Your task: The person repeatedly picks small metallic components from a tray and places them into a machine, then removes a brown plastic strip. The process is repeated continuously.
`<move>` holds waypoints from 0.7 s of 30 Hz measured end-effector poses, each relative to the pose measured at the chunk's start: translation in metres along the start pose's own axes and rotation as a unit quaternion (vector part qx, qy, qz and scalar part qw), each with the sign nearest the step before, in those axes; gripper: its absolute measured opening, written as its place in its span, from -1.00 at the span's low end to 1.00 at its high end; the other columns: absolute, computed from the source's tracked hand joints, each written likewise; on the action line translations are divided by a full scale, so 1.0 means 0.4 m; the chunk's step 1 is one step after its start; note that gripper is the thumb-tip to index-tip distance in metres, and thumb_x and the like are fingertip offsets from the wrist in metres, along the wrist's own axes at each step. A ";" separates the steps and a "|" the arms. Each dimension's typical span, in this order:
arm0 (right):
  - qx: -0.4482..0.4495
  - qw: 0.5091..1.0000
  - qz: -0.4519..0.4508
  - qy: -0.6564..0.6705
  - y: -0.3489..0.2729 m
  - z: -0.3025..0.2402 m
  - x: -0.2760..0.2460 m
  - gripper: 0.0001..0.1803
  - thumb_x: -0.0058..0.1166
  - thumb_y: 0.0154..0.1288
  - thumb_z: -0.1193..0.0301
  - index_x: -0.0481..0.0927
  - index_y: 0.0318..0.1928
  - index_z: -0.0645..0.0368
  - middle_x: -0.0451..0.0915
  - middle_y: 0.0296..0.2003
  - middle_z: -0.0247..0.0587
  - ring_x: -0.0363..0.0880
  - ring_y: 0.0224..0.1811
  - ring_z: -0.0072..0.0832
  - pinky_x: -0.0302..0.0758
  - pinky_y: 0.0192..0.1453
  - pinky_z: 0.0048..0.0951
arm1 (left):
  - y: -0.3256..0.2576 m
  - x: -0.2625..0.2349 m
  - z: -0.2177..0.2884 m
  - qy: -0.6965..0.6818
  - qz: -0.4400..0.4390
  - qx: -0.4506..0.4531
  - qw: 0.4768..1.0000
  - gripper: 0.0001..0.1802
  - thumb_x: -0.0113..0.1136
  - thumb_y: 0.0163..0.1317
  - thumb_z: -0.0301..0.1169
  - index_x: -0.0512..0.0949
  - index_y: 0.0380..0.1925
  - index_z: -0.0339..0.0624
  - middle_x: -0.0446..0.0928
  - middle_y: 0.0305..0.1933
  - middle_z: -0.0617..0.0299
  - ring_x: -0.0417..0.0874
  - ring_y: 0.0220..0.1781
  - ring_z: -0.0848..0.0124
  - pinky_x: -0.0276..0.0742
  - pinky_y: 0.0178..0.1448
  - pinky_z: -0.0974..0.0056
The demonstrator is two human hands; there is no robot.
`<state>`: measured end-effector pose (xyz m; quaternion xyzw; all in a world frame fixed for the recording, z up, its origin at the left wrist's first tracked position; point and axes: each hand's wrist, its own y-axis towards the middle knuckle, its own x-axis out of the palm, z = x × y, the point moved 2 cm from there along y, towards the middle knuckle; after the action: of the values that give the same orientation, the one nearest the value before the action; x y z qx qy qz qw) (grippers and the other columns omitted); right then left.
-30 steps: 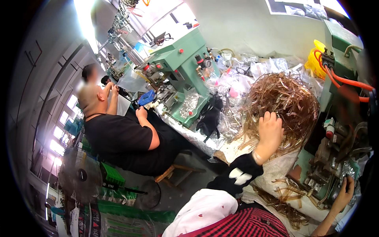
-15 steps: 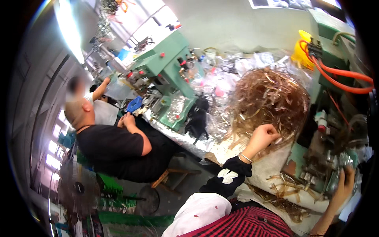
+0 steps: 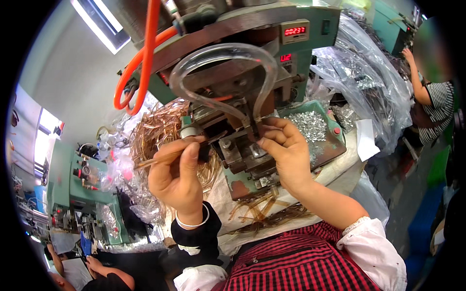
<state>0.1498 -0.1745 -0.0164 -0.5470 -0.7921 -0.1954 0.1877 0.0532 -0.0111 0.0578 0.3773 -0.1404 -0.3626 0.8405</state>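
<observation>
My left hand (image 3: pixel 175 182) is closed in a pinch around a thin, translucent brown strip (image 3: pixel 162 158). One end sticks out to the left and the other points toward the metal tooling (image 3: pixel 245 157) of a green bench machine (image 3: pixel 315 36). At the tooling's right side, my right hand (image 3: pixel 291 153) is closed, thumb and fingers pressed together just below a clear bent tube (image 3: pixel 228 47). Whatever its fingertips hold is too small to make out. Behind my left hand lies a large heap of brown strips (image 3: pixel 158 127).
Small silvery pieces (image 3: pixel 308 125) cover the machine's green base at right. Loose brown strips (image 3: pixel 272 216) lie on the cloth before me. An orange hose (image 3: pixel 148 63) hangs at upper left. Clear plastic bags (image 3: pixel 359 72) stand at right. Other people sit at lower left and far right.
My view has swung right to face the machine. My left hand has come from the heap to the tooling with a brown strip. My right hand is now at the tooling, fingers closed.
</observation>
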 end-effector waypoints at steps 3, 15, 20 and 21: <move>-0.006 0.993 -0.028 -0.111 -0.070 -0.053 0.011 -0.47 0.13 0.31 0.65 0.40 0.29 0.33 0.61 0.10 -0.14 0.63 0.07 -0.46 0.50 0.22 -0.44 | -0.047 -0.002 0.008 0.021 -0.035 0.095 0.995 -0.85 0.36 0.20 -0.66 0.59 -0.25 -0.38 0.69 -0.31 -0.05 0.76 -0.23 0.20 0.69 -0.11 0.26; -0.189 0.868 0.185 -0.420 0.063 -0.008 -0.434 -0.59 0.15 0.26 0.60 0.56 0.15 0.20 0.64 -0.07 -0.18 0.59 0.01 -0.42 0.47 0.18 -0.41 | -0.171 0.154 -0.051 0.155 -0.206 0.355 0.899 -0.78 0.51 0.02 -0.49 0.64 -0.35 -0.16 0.72 -0.23 0.09 0.51 -0.60 0.54 0.29 -0.57 0.42; -0.167 0.754 0.053 -0.633 0.001 0.022 -0.401 -0.82 0.23 0.07 0.52 0.66 -0.25 0.21 0.64 -0.21 -0.06 0.60 -0.04 -0.09 0.50 0.14 -0.14 | -0.168 0.108 -0.073 0.168 -0.259 0.327 0.893 -0.76 0.47 0.03 -0.46 0.67 -0.27 -0.15 0.71 -0.19 0.09 0.58 -0.55 0.47 0.37 -0.54 0.37; -0.121 0.739 0.018 -0.662 0.002 0.041 -0.382 -0.81 0.25 0.05 0.52 0.66 -0.25 0.23 0.62 -0.23 -0.06 0.58 -0.05 -0.08 0.50 0.11 -0.13 | -0.188 0.090 -0.075 0.152 -0.251 0.301 0.907 -0.80 0.41 0.07 -0.45 0.67 -0.27 -0.17 0.70 -0.19 0.09 0.60 -0.52 0.42 0.41 -0.52 0.32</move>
<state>0.2000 -0.2872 -0.1084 -0.5710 -0.6762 0.1252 -0.4484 0.0557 -0.0549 -0.0192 0.6857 -0.0143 -0.4405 0.5793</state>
